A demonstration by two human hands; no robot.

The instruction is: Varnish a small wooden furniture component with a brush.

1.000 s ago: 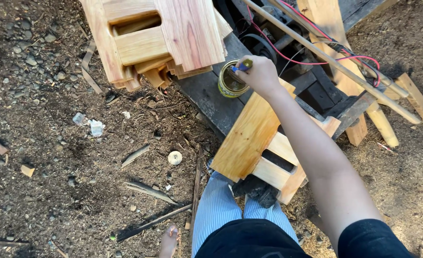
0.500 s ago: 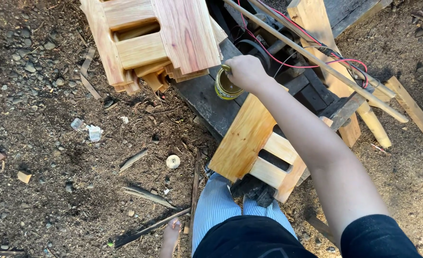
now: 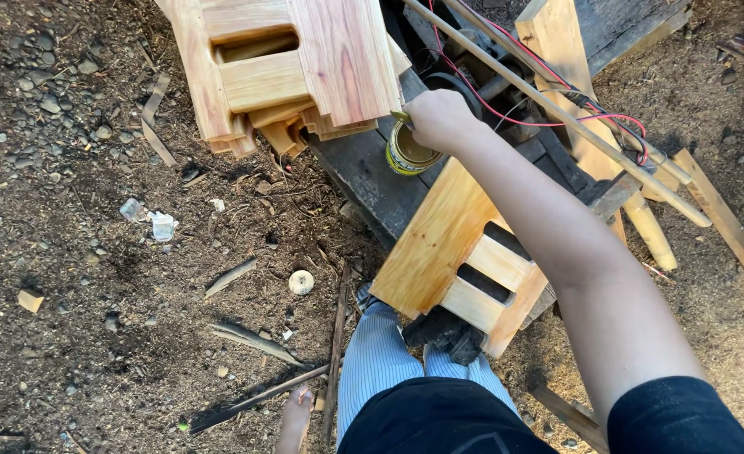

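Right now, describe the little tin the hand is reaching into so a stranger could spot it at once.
Start at the dark plank running between the pale stacked wooden pieces and the varnished slatted panel. The small round tin stands on it, right under the right hand. It is the only metal thing there, open-topped with a yellow wall.

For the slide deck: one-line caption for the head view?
Right hand reaches into a small open can on a dark plank, beside stacked wooden frames and a varnished frame.
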